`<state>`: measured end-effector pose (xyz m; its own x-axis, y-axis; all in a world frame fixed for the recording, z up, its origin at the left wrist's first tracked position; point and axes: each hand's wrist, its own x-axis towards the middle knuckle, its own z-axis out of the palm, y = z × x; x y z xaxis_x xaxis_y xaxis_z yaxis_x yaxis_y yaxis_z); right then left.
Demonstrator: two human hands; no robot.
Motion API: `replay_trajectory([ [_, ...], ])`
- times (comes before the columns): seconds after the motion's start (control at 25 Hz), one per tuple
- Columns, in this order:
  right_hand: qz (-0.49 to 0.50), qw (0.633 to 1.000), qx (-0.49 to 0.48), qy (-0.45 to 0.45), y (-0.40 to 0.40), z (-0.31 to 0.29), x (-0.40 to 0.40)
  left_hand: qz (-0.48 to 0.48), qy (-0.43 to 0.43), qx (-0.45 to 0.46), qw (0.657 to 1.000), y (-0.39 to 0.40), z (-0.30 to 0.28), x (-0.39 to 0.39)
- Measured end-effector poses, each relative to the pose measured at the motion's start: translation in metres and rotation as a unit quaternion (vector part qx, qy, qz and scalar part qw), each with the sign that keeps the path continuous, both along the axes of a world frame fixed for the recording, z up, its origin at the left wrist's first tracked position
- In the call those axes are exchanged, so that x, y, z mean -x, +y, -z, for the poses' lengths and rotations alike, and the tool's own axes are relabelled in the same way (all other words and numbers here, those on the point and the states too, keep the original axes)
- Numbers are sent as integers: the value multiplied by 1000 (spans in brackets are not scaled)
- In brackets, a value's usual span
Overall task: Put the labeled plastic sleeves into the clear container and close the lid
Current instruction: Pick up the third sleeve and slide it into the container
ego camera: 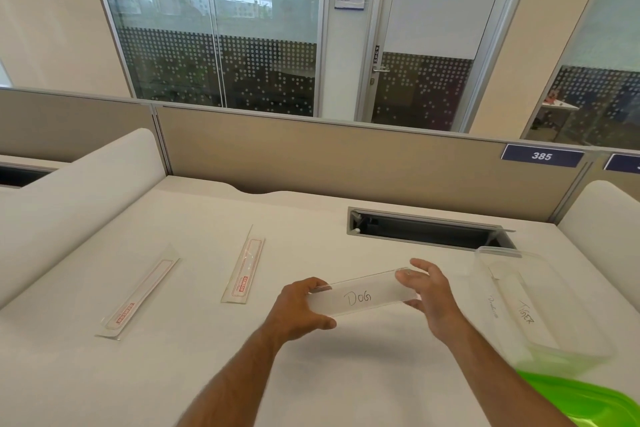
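Desk (346, 374) fills most of my view, white and broad, with a cable slot (429, 230) at the far right. On its right side sits the clear container (588, 343), open, and I can read two sleeves already lying inside: one marked Tiger (526, 312) and a fainter one (492, 306) beside it whose word I cannot make out. The green lid (588, 402) lies at the near right corner, off the box, so closing is not yet done.

Two sleeves with red print wait on the left: the far-left sleeve (138, 298) and the middle sleeve (244, 269), well apart from each other and from the container.

Between my hands, raised just left of the container, is the Dog sleeve (360, 296). My left hand (301, 308) grips its left end, fingers curled over the top and thumb beneath. My right hand (433, 295) holds the right end more loosely, fingers spread and only lightly bent around it.

By my reckoning I am about halfway: two in, one in hand, two left, then the lid.
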<state>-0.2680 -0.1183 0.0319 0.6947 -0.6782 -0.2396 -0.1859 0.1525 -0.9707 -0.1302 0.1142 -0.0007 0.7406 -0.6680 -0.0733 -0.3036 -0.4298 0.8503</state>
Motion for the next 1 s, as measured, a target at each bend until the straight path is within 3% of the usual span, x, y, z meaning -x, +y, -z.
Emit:
replay_trajectory([
  [0.08, -37, 987, 151, 47, -2, -4, 0, 7, -1, -9, 1000, -1, 2, -1],
  [0.16, -114, 942, 301, 101, -2, -10, 0, 23, -12, -20, 999, -4, 3, -2],
  [0.32, -316, 777, 485, 248, 8, -19, -6, 55, -47, -40, 997, -12, 3, 0],
  [0.4, -356, 732, 506, 285, 13, -17, -9, 72, -64, -45, 994, -17, 3, 2],
  [0.68, -353, 725, 502, 312, 8, -4, -1, 96, -85, -21, 992, -35, 4, 7],
  [0.8, -305, 737, 510, 321, -3, -4, 7, 69, -77, -5, 995, -49, 5, 15],
  [1.0, -160, 782, 515, 311, -36, -24, 23, 21, -135, -85, 987, -63, 24, 15],
])
